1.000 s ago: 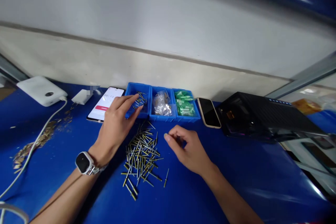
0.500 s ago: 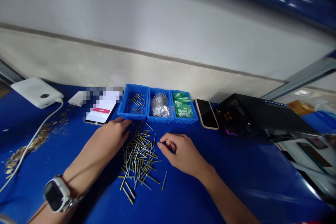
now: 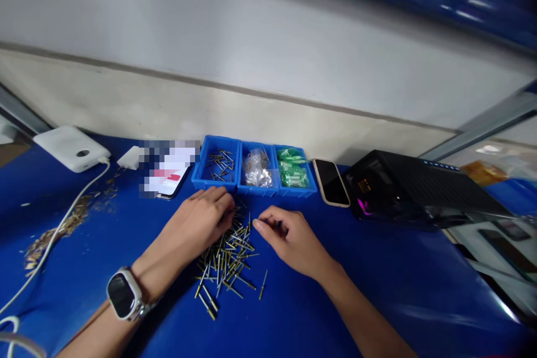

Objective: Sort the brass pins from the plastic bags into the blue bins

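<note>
A heap of small gold and silver pins [image 3: 229, 257] lies on the blue table [image 3: 293, 313]. My left hand [image 3: 197, 224], a smartwatch [image 3: 121, 295] on its wrist, rests on the heap's far left part with fingers curled onto the pins. My right hand [image 3: 289, 238] sits just right of the heap, fingers bent in a pinch; what it holds, if anything, is too small to make out. Behind stand three joined blue bins: the left bin [image 3: 216, 161] holds pins, the middle bin [image 3: 257, 169] clear bags, the right bin [image 3: 293, 173] green parts.
A phone [image 3: 170, 176] lies left of the bins, another phone [image 3: 331, 182] to their right. A black device [image 3: 419, 190] stands at the right. A white power bank [image 3: 71, 148] with a cable [image 3: 54, 235] and a strip of scraps [image 3: 50, 235] lie on the left.
My left hand came back from the left bin to the table and has now moved right onto the pin heap. My right hand stayed beside the heap, fingers curling.
</note>
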Demonstrator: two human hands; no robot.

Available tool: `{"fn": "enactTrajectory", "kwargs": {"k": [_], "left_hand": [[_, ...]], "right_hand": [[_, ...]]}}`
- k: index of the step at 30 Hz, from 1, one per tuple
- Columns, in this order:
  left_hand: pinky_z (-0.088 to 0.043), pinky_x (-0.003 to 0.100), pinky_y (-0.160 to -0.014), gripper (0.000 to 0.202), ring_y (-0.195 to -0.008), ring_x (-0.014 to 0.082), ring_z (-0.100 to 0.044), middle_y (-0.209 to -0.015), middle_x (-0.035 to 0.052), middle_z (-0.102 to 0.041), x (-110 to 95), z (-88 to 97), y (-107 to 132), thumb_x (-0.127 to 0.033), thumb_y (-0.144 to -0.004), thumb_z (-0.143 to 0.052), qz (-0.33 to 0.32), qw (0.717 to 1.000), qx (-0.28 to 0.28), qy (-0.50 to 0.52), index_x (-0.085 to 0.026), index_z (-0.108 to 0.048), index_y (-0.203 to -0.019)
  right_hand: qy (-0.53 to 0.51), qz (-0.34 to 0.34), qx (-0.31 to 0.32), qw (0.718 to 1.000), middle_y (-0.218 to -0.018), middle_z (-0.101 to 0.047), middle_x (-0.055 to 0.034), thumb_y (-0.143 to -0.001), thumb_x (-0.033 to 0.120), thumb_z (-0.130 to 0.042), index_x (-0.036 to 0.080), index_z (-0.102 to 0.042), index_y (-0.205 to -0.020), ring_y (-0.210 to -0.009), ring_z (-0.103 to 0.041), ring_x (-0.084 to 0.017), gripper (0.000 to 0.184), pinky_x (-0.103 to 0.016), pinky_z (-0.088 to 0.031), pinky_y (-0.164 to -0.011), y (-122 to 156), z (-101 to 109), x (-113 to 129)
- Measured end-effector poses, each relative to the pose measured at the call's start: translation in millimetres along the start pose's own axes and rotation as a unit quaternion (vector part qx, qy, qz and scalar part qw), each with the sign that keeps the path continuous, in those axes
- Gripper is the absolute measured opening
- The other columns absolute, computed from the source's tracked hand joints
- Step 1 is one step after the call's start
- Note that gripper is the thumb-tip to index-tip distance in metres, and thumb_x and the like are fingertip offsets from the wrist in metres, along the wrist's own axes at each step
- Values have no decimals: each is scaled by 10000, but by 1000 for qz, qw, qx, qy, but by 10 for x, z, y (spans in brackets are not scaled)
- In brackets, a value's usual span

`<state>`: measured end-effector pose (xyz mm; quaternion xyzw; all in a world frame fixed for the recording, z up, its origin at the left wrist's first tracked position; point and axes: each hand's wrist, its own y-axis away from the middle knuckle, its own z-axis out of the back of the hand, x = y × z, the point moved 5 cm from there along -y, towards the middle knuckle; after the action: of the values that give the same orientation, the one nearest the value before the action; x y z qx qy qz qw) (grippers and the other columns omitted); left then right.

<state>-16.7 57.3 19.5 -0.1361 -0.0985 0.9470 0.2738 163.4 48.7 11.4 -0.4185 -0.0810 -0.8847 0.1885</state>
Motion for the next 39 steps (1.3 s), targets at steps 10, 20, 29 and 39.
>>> {"fn": "enactTrajectory", "kwargs": {"k": [10,20,29,39], "left_hand": [[-524,284,-749,173,-886,166,-645,-1012,53,-655,-330,36,-7,-236,-1011,-484,-64,970,-13,234,-179,-578,-1145],[-542,304,-843,269,-978,168,-619,-1086,78,-637,-421,186,72,-168,-989,-532,-104,950,-111,274,-175,-550,-1257],[-578,292,-761,188,-895,172,-675,-1024,71,-689,-301,99,54,-190,-1002,-505,-97,957,-124,243,-152,-631,-1136],[-565,243,-793,349,-864,125,-689,-979,25,-719,-280,71,55,-169,-910,-667,-46,914,-153,372,-202,-606,-1251]], "right_hand": [[-109,10,-29,994,-590,-481,52,-976,322,-487,210,-514,-753,-515,-429,-102,251,-239,-322,-519,22,-11,42],[-581,-178,106,787,-489,-403,70,-879,381,-573,222,-474,-754,-443,-282,-99,226,-185,-214,-389,-40,-291,-151],[-151,59,-100,982,-594,-447,50,-958,280,-524,200,-493,-708,-526,-413,-100,265,-246,-335,-527,89,20,99],[-466,-90,-10,880,-552,-409,59,-944,326,-518,201,-461,-678,-477,-321,-92,300,-219,-271,-443,34,-101,-35]]}}
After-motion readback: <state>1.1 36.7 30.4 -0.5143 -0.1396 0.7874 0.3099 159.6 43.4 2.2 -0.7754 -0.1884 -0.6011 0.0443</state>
